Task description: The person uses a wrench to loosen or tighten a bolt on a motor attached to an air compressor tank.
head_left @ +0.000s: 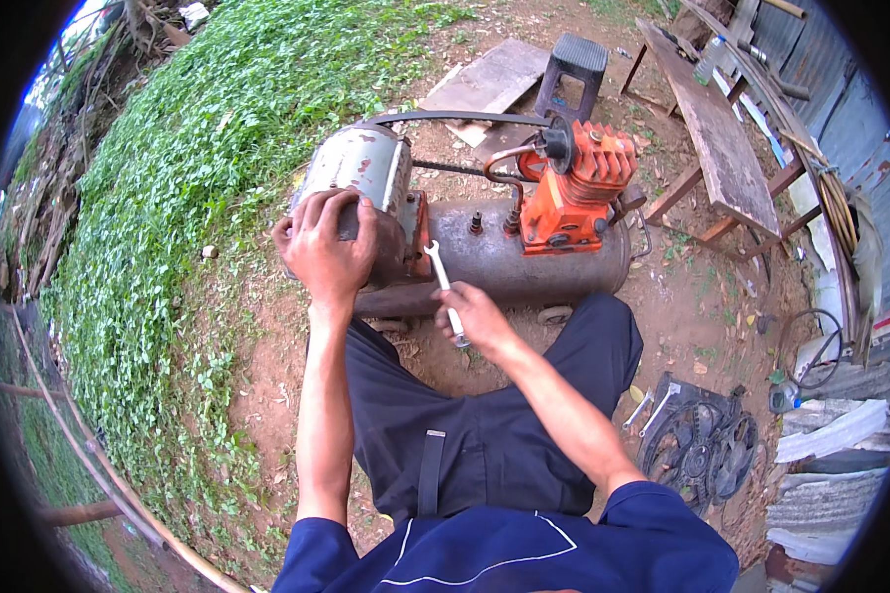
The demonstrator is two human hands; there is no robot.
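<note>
An air compressor with a long brown-grey tank (465, 273) lies crosswise in front of me. Its electric motor (351, 158), grey with worn paint, sits at the left end. My left hand (331, 242) is closed over the motor's dark near side, fingers bent across it and thumb apart. In my right hand (473, 314) is a silver combination wrench (439, 265), gripped around its handle. The wrench's open jaw points up, close to the orange bracket (420, 237) beside the motor; whether it touches there I cannot tell. An orange pump head (578, 193) stands on the tank's right part.
A black belt (455, 117) runs between motor and pump. Beyond stand a dark stool (574, 71) and boards (489, 79). A wooden bench (707, 133) is at the right. Near my right knee lie loose wrenches (660, 407) and a black wheel-like part (697, 445). Green plants grow leftward.
</note>
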